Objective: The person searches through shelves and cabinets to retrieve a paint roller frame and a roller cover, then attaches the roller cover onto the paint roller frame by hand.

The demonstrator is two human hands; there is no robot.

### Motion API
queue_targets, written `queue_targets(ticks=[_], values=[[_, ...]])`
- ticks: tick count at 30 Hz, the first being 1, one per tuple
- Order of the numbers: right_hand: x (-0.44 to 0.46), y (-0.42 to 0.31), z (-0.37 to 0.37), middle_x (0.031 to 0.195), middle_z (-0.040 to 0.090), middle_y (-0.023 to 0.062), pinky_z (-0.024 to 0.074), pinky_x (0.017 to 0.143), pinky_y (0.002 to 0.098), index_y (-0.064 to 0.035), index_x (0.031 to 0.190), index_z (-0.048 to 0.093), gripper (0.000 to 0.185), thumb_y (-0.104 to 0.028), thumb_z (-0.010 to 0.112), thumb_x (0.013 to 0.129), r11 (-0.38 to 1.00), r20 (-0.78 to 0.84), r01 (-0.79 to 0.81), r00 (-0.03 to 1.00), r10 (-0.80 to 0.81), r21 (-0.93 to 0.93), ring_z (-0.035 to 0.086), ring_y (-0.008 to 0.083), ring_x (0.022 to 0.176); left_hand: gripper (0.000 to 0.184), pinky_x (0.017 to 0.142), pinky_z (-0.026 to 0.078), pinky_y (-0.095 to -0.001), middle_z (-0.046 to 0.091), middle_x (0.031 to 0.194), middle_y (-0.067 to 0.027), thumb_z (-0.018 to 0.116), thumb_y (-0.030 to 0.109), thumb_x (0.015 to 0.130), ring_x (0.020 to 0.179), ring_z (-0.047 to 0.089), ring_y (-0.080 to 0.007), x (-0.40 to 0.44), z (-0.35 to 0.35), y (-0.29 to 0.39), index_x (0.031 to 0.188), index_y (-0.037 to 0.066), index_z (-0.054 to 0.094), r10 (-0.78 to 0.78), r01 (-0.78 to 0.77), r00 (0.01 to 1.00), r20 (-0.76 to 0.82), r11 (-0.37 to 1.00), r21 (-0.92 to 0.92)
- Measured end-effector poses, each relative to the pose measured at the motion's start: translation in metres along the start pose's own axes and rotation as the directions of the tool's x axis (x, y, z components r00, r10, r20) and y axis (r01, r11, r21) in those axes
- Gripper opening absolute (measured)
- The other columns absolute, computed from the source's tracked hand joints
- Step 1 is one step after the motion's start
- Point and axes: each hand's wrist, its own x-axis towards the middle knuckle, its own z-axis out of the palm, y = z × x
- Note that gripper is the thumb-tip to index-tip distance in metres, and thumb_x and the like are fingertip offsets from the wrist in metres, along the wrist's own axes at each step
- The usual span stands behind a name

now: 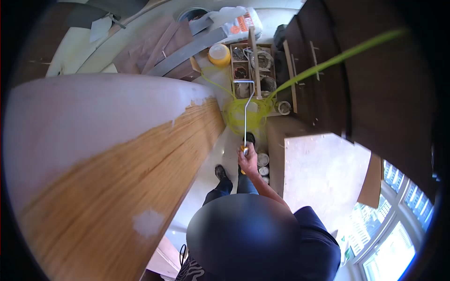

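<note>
My right hand (248,161) is closed around the orange handle of a paint roller frame (246,117). Its thin metal rod points away from me and bends to a short crossbar at the far end, where only a slim bar shows. To the left lies a large wood-grain panel (126,173); its far part is coated white (93,117), with a ragged edge and one white patch nearer to me. The roller frame is held apart from it, to its right. My left hand is out of view.
Yellow-green cord (248,114) lies tangled on the floor ahead, one strand running up right. Beyond are a compartmented wooden box (241,63), a yellow-lidded tub (219,55) and a plastic bag (241,23). Cans (263,160) stand beside my leg. Dark cabinets (323,61) line the right.
</note>
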Motion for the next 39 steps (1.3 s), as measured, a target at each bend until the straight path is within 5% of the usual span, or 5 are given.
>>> queue_targets(ticks=[9,16,25,35,39], values=[[-0.230,-0.004,-0.067,0.074,0.065,0.0155,0.0497,0.058,0.0361,-0.0026,0.104,0.057,0.021,-0.014,0.070,0.090,0.906,-0.156,0.354,0.906,-0.394,-0.232,0.065,0.0276,0.062,0.011,0.071,0.053,-0.0372,0.066,0.091,-0.0157,0.071,0.008,0.086,0.079,0.064,-0.0276,-0.024,-0.120,0.024,0.094,0.001,0.067,0.291,-0.374,0.927,-0.237,0.748,-0.548],[-0.391,0.006,-0.076,0.076,0.066,0.0169,0.0492,0.055,0.0372,-0.0025,0.101,0.059,0.022,-0.011,0.073,0.087,0.809,-0.209,0.453,0.809,-0.549,-0.374,0.064,0.0314,0.061,0.024,0.073,0.054,-0.0286,0.070,0.096,-0.0128,0.076,0.001,0.082,0.084,0.068,-0.0190,-0.069,-0.093,0.091,0.105,-0.001,0.069,0.230,0.229,0.852,0.471,0.644,-0.730],[-0.486,0.020,-0.090,0.073,0.067,0.0188,0.0512,0.053,0.0377,-0.0024,0.099,0.062,0.024,-0.014,0.077,0.084,0.732,-0.258,0.483,0.720,-0.644,-0.481,0.068,0.0319,0.061,0.033,0.066,0.051,-0.0211,0.067,0.083,-0.0018,0.078,0.013,0.088,0.073,0.061,-0.0062,-0.092,-0.098,0.152,0.113,-0.004,0.067,0.274,0.459,0.774,0.570,0.377,-0.805],[-0.504,0.008,-0.127,0.070,0.065,0.0139,0.0495,0.055,0.0333,-0.0028,0.099,0.061,0.023,-0.016,0.074,0.087,0.840,-0.179,0.396,0.857,-0.483,-0.370,0.062,0.0261,0.056,0.020,0.069,0.051,-0.0218,0.069,0.086,-0.0018,0.079,0.010,0.087,0.076,0.063,-0.0077,-0.095,-0.080,0.197,0.101,-0.002,0.073,0.326,0.284,0.853,0.407,0.366,-0.886],[-0.505,-0.012,-0.157,0.067,0.060,0.0048,0.0450,0.053,0.0270,-0.0060,0.101,0.060,0.021,-0.022,0.070,0.092,0.951,0.004,0.307,0.952,-0.307,-0.044,0.055,0.0129,0.055,0.019,0.071,0.053,-0.0235,0.070,0.089,-0.0044,0.079,0.007,0.084,0.078,0.065,-0.0109,-0.081,-0.071,0.219,0.100,-0.001,0.073,0.378,0.189,0.855,0.356,0.411,-0.892]])
